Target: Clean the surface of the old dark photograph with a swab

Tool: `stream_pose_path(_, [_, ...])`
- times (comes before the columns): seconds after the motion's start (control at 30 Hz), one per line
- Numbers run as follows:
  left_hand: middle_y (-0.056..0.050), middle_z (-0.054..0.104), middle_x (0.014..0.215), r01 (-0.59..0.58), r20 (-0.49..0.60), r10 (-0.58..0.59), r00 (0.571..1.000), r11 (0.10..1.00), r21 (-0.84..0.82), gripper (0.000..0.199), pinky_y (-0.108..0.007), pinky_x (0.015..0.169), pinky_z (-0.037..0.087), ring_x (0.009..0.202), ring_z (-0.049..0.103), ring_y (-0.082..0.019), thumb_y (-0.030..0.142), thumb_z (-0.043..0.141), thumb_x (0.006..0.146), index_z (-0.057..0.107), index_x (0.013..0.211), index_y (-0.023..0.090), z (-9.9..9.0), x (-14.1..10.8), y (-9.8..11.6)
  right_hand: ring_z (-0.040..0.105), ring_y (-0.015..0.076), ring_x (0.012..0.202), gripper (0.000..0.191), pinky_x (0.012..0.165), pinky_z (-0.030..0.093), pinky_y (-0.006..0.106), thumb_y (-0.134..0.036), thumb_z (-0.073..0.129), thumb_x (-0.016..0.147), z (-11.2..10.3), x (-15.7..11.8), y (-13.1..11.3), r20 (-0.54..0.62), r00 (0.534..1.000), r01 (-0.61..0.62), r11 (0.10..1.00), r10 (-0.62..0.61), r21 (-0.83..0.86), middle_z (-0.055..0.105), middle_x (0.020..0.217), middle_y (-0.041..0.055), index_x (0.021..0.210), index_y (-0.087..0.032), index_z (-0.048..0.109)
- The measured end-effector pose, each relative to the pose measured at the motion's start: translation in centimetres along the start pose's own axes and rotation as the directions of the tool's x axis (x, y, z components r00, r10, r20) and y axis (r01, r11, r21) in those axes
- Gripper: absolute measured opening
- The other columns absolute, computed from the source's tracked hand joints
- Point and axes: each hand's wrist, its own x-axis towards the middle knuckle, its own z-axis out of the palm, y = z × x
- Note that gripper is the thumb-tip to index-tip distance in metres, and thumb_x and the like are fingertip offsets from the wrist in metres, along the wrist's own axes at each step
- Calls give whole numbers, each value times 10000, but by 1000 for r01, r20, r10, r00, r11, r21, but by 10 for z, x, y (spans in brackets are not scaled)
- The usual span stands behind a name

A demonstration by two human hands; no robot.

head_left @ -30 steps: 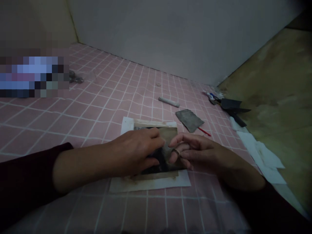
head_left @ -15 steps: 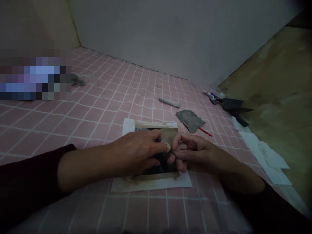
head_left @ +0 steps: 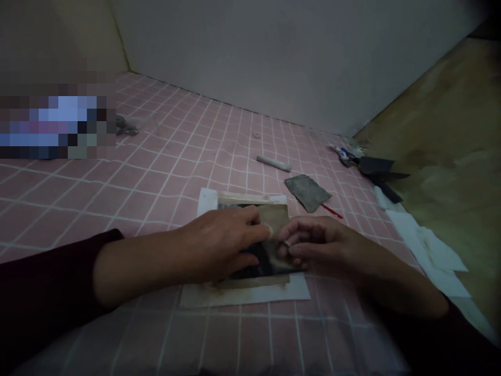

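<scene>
Well, at the upper left, beside a pixelated patch, a small dark metal coil (head_left: 126, 126) lies on the pink tiled surface (head_left: 164, 180). Lower down, the left hand (head_left: 219, 245) comes in from the left, loose and unclenched, its fingertips (head_left: 263, 228) resting on an old photographic print (head_left: 276, 216). The print sits at lower centre on a stained white backing sheet (head_left: 242, 297), its edges running roughly with the tile grid, though the hands cover too much to judge its long axis. The right hand (head_left: 321, 245) curls its fingers together over the print's right part; whether they pinch anything, I cannot tell. This looks like close fingertip work on the print's surface, and any further touch there calls for lightness. Toward the right lie a grey stick (head_left: 274, 163), a grey scrap (head_left: 307, 192), a red stick (head_left: 332, 211), black pieces (head_left: 381, 169) and white tissue (head_left: 426, 256).
</scene>
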Motion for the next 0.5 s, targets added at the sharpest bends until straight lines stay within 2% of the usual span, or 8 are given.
stream_pose_path(0.13, [-47,551,1106,-14,-8,14,1000,1000,-12,247,-286,687,447,907,589,-198,282,639,853,587,1087,222,0,-1,-1,613,86,680,204,636,490,221,-238,670,866,1,-3,-1,37,999,-9,1000,10,-27,698,891,32,1045,-173,596])
stream_pose_path(0.33, [-59,542,1120,-5,10,5,1000,999,-37,249,-312,711,478,914,595,-203,270,638,853,604,1092,208,-1,0,0,627,118,778,178,665,452,219,-294,673,866,1,-4,-7,60,998,4,966,12,-258,726,897,45,994,-172,660])
stream_pose_path(0.5, [-66,559,1112,-11,6,12,1000,999,-51,262,-316,734,495,929,601,-205,293,666,840,619,1077,192,-3,1,0,584,83,604,173,568,427,204,-315,632,891,2,-1,-2,97,995,20,960,7,-278,680,778,-4,1007,-187,640])
